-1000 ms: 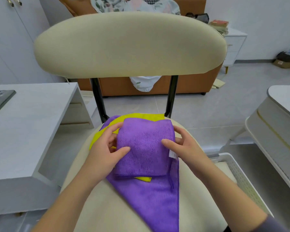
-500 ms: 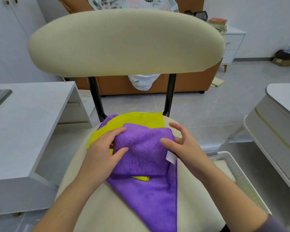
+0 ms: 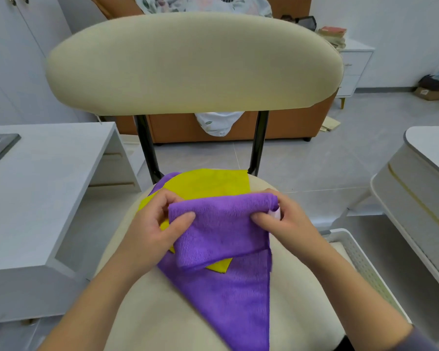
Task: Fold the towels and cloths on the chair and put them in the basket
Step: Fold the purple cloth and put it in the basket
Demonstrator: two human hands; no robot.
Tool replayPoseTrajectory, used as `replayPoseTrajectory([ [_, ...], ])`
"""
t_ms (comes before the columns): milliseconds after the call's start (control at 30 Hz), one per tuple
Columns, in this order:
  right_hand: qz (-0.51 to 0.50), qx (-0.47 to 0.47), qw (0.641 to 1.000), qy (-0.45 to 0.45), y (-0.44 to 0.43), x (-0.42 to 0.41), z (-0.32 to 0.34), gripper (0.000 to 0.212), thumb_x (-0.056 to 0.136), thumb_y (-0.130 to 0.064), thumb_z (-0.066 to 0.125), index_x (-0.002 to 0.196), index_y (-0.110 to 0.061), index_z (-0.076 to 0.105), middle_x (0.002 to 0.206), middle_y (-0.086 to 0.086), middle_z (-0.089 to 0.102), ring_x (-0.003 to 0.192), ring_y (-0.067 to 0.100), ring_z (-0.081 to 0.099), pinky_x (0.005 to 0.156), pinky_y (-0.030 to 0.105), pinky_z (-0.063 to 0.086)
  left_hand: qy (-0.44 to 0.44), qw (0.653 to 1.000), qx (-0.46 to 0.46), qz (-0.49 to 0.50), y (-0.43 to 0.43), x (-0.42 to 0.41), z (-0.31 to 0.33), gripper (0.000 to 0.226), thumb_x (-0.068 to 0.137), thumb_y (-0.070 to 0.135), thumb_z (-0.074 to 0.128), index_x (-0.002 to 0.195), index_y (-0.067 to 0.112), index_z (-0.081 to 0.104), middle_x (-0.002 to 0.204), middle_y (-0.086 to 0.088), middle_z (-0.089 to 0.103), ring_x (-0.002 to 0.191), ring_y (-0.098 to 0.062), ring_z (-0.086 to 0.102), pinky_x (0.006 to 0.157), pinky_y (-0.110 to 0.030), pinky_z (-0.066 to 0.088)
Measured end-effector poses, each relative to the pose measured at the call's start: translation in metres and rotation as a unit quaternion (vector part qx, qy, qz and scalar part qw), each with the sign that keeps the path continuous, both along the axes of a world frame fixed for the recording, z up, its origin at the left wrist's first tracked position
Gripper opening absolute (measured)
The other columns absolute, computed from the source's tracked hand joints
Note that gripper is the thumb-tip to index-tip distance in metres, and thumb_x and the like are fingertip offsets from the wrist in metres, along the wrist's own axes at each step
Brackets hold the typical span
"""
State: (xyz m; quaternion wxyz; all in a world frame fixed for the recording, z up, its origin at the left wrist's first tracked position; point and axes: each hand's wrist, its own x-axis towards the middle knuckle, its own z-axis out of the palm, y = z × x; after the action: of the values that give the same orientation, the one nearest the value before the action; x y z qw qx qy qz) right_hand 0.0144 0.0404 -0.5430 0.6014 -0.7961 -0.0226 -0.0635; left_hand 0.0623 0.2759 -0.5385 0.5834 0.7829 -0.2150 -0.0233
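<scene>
Left grip (image 3: 152,231), right grip (image 3: 284,221) each pinching end of purple cloth (image 3: 221,229): folded, fuzzy, held above yellow cloth (image 3: 208,183).

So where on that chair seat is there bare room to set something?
Bare seat shows front-left, beside the left hand, and a strip right of the flat purple cloth toward the basket. Middle and back are crowded: yellow cloth, folded purple cloth, right hand.
</scene>
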Motion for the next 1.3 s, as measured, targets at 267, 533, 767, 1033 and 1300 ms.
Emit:
replayPoseTrajectory([
  [267,-0.110,0.242,0.941,0.210,0.011,0.006,-0.010,0.015,0.092,-0.017,0.057,0.105,-0.012,0.063,0.096,0.006,0.070,0.086,0.019,0.065,0.075,0.036,0.051,0.412,0.890,-0.197,-0.010,-0.021,-0.004,-0.009,0.061,0.077,0.032,0.070,0.127,0.003,0.051,0.105,-0.009,0.065,0.084,-0.018,0.063,0.065,-0.034,0.054],
  [533,-0.108,0.169,0.958,0.206,0.011,0.009,-0.014,0.029,0.096,-0.025,0.052,0.125,-0.023,0.053,0.112,-0.004,0.061,0.093,0.009,0.059,0.080,0.027,0.047,0.356,0.912,-0.191,0.071,-0.021,0.002,-0.011,0.047,0.082,0.010,0.064,0.126,0.010,0.050,0.098,-0.008,0.070,0.066,-0.012,0.065,0.049,-0.024,0.053],
  [767,0.069,-0.344,0.927,-0.134,0.038,-0.008,-0.010,0.085,0.075,-0.056,0.063,0.146,-0.039,0.019,0.153,-0.020,0.024,0.144,0.003,0.013,0.118,0.035,0.009,0.361,0.892,-0.270,0.029,-0.029,-0.003,-0.002,0.041,0.081,0.017,0.062,0.120,0.022,0.051,0.073,0.000,0.065,0.052,-0.009,0.059,0.044,-0.020,0.051],
  [1033,-0.064,-0.054,0.991,-0.103,0.049,-0.002,-0.003,0.009,0.087,-0.026,0.058,0.084,-0.017,0.059,0.072,-0.007,0.057,0.064,0.003,0.049,0.058,0.019,0.041,0.275,0.937,-0.213,0.034,-0.020,0.004,-0.001,0.028,0.077,0.030,0.062,0.100,0.013,0.061,0.083,-0.004,0.057,0.065,-0.015,0.055,0.050,-0.022,0.048],
  [1300,0.012,0.185,0.980,0.068,0.053,-0.003,0.005,0.025,0.082,-0.036,0.066,0.105,-0.027,0.063,0.092,-0.010,0.072,0.085,0.006,0.067,0.067,0.018,0.051,0.073,0.986,-0.130,0.080,-0.027,-0.005,-0.002,0.025,0.078,0.037,0.061,0.094,0.019,0.065,0.093,0.003,0.071,0.088,-0.008,0.064,0.077,-0.022,0.050],
])
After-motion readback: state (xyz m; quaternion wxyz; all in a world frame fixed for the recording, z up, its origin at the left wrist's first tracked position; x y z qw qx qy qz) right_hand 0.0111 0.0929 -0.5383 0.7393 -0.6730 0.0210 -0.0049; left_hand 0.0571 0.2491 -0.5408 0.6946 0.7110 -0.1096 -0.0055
